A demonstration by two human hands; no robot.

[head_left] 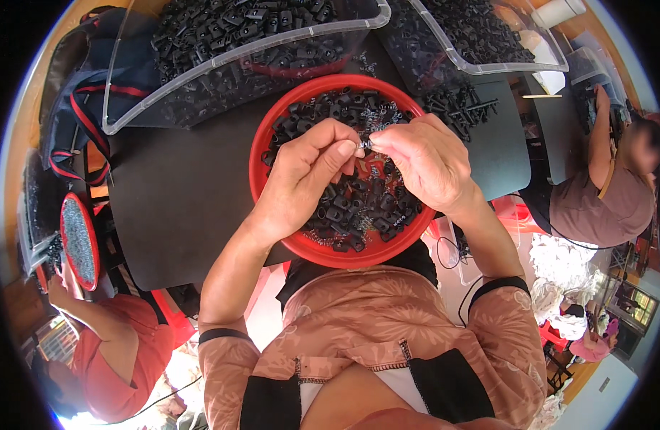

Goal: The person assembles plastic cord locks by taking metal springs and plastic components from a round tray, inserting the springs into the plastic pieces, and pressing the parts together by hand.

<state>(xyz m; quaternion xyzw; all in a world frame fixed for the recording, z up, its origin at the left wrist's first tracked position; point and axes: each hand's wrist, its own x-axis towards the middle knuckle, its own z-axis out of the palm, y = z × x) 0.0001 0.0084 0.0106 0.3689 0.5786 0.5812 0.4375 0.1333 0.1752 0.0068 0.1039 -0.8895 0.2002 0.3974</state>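
Over a round red tray [262, 168] my two hands meet at the fingertips. Between them is a small silvery metal coil spring [366, 144], partly hidden by the fingers. My left hand [308, 172] is closed in a pinch at its left end, with the thumb on top. From the other side my right hand [430, 161] pinches it between thumb and forefinger. Below the hands, the tray holds many small black plastic pieces [340, 208] and loose springs [376, 115]. Whether a black piece is also in my fingers cannot be made out.
A clear plastic bin [244, 50] of black pieces stands behind the tray, another bin [480, 43] at the far right. Black rod-like parts [462, 107] lie on the dark table [172, 208]. Co-workers sit left [118, 351] and right [602, 201]; a red-rimmed tray [95, 244] is at left.
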